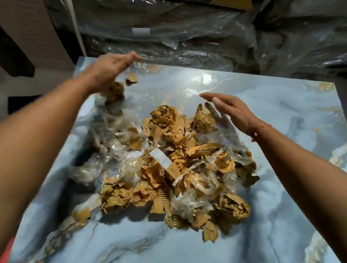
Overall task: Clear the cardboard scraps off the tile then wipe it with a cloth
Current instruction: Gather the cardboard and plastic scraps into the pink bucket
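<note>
We are observing left hand (108, 70), blurred, fingers extended, hovering at far-left tile (273, 108) edge over crumpled scrap (114, 92). Right hand (229, 112) flat, released, flanking cardboard scraps (171, 163) lying heaped with plastic wrap (98, 160) mid-tile.

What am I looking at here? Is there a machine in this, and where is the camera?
No machine: a person works with bare hands, and the single picture comes from a camera worn on the head, looking forward and down. The left hand reaches toward the far corner of a glossy blue marbled tile; it is blurred, with a crumpled scrap just beneath it. The right hand hovers open beside the pile of cardboard scraps, which is mixed with clear plastic wrap. Neither hand plainly grips anything. No cloth shows. Plastic-covered goods stand behind.
</note>
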A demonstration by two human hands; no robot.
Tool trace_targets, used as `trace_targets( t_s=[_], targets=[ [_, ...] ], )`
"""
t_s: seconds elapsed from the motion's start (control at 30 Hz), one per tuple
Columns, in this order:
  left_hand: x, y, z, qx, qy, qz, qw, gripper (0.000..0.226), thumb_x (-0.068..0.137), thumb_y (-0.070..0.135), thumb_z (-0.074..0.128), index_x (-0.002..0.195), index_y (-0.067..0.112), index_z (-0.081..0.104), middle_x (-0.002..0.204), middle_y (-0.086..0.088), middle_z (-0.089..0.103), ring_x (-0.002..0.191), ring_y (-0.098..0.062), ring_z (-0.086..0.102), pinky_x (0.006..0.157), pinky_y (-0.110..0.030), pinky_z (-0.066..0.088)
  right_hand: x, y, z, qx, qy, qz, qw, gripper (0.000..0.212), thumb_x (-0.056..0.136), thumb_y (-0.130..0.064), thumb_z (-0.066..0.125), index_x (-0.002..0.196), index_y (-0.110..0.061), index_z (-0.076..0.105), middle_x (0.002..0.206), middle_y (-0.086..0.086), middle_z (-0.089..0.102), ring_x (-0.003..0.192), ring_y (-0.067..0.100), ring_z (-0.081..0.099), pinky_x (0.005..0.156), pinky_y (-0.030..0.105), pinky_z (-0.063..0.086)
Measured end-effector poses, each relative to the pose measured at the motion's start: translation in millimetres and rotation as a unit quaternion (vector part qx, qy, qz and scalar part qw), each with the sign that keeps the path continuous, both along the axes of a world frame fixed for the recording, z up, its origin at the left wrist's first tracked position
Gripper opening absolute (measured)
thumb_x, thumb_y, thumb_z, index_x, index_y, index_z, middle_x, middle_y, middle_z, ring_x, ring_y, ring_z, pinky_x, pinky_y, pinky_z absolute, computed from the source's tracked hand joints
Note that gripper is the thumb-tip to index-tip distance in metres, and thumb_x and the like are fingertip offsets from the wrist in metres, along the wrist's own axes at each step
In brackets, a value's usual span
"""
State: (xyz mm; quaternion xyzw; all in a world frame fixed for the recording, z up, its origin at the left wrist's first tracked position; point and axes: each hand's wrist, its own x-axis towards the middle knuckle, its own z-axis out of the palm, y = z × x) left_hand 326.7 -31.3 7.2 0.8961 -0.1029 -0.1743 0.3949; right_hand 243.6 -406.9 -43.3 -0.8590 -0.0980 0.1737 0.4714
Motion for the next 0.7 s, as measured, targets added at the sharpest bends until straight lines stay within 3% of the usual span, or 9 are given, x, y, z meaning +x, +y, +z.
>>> trace_targets(
  t_s=[0.1, 0.17, 0.27, 0.33, 0.43, 0.53, 0.6, 0.7],
  targets=[
    [2.2, 18.4, -13.1, 0.03, 0.079, 0.019, 0.996, 0.067, 0.1, 0.071, 0.028, 0.152, 0.032, 0.048, 0.164, -0.004, 0.036, 0.148, -0.027, 0.036, 0.116, -0.044, 0.028, -10.9, -6.8, -7.7, -0.005, 0.024, -0.02, 0.999, 0.051, 0.104, -0.049, 0.043, 0.148, -0.03, 0.06, 0.156, -0.005, 0.054, 0.143, 0.014, 0.049, 0.124, 0.043, 0.035],
    [-9.5, 18.0, -23.3, 0.03, 0.102, 0.018, 0.994, 0.063, 0.102, 0.067, 0.033, 0.143, 0.028, 0.06, 0.155, -0.007, 0.049, 0.134, -0.026, 0.048, 0.108, -0.04, 0.035, -19.7, -0.9, -10.7, 0.009, 0.042, -0.016, 0.999, 0.052, 0.104, -0.052, 0.042, 0.15, -0.032, 0.057, 0.16, -0.005, 0.05, 0.147, 0.017, 0.045, 0.121, 0.042, 0.037],
    [-24.6, 8.9, -25.6, -0.034, 0.085, 0.054, 0.994, 0.05, 0.104, 0.053, 0.046, 0.13, 0.018, 0.07, 0.131, -0.001, 0.068, 0.123, -0.019, 0.063, 0.096, -0.03, 0.045, -31.6, 10.7, -10.8, 0.006, 0.054, 0.009, 0.999, 0.052, 0.107, -0.051, 0.041, 0.154, -0.034, 0.051, 0.164, -0.007, 0.043, 0.147, 0.014, 0.04, 0.11, 0.02, 0.039],
    [-34.6, 2.2, -21.4, -0.081, 0.104, 0.042, 0.99, 0.044, 0.104, 0.043, 0.051, 0.131, 0.013, 0.069, 0.129, -0.002, 0.071, 0.119, -0.017, 0.068, 0.103, -0.034, 0.05, -35.0, 15.8, -8.5, -0.017, 0.052, 0.035, 0.998, 0.048, 0.111, -0.046, 0.038, 0.157, -0.035, 0.046, 0.166, -0.006, 0.04, 0.146, 0.012, 0.038, 0.104, 0.012, 0.035],
    [-50.8, -2.4, -19.8, -0.138, 0.12, 0.049, 0.982, 0.042, 0.105, 0.03, 0.053, 0.131, 0.0, 0.065, 0.127, -0.014, 0.071, 0.113, -0.025, 0.073, 0.1, -0.041, 0.058, -38.3, 17.9, 0.3, -0.024, 0.051, 0.057, 0.997, 0.049, 0.111, -0.048, 0.037, 0.159, -0.038, 0.042, 0.167, -0.005, 0.037, 0.148, 0.013, 0.036, 0.119, 0.028, 0.029],
    [-59.7, 12.9, -16.7, -0.191, 0.05, 0.108, 0.974, 0.041, 0.106, 0.024, 0.054, 0.129, -0.009, 0.062, 0.118, -0.024, 0.071, 0.107, -0.032, 0.074, 0.094, -0.043, 0.061, -49.3, 7.6, 14.3, -0.032, 0.032, 0.036, 0.998, 0.052, 0.11, -0.052, 0.034, 0.161, -0.047, 0.032, 0.171, -0.005, 0.029, 0.151, 0.011, 0.029, 0.122, 0.035, 0.02],
    [-56.3, 34.6, -15.4, -0.192, -0.003, 0.155, 0.969, 0.045, 0.105, 0.03, 0.056, 0.13, -0.007, 0.062, 0.116, -0.021, 0.071, 0.11, -0.031, 0.072, 0.099, -0.046, 0.058, -62.5, -10.2, 20.4, -0.02, 0.013, -0.013, 1.0, 0.052, 0.109, -0.054, 0.035, 0.161, -0.048, 0.032, 0.169, -0.007, 0.034, 0.155, 0.011, 0.031, 0.127, 0.04, 0.021],
    [-45.4, 66.9, -28.0, -0.1, -0.009, 0.158, 0.982, 0.053, 0.104, 0.04, 0.055, 0.148, 0.011, 0.052, 0.153, -0.014, 0.052, 0.14, -0.022, 0.05, 0.119, -0.041, 0.038, -91.3, -38.9, 16.2, -0.005, 0.017, -0.093, 0.996, 0.052, 0.107, -0.057, 0.038, 0.158, -0.046, 0.04, 0.164, -0.01, 0.043, 0.151, 0.008, 0.039, 0.129, 0.047, 0.026]
  ],
)
